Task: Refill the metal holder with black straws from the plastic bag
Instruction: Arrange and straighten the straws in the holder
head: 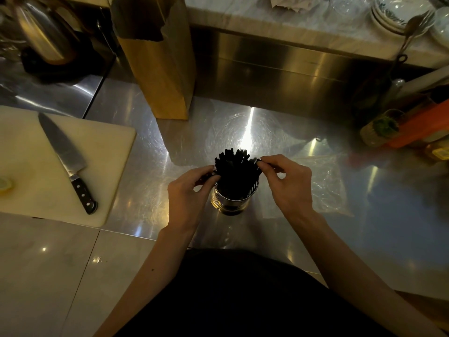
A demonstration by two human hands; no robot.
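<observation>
A round metal holder stands upright on the steel counter, packed with black straws that fan out above its rim. My left hand is at the holder's left side, its fingertips pinched on the left straws near the rim. My right hand reaches in from the right, thumb and forefinger pinched on the tips of the right-hand straws. A flat clear plastic bag lies on the counter just right of the holder, partly under my right hand; I see no straws in it.
A white cutting board with a large kitchen knife and a lemon piece lies at the left. A tall brown paper bag stands behind. Bottles and an orange object crowd the right; dishes sit on the raised shelf.
</observation>
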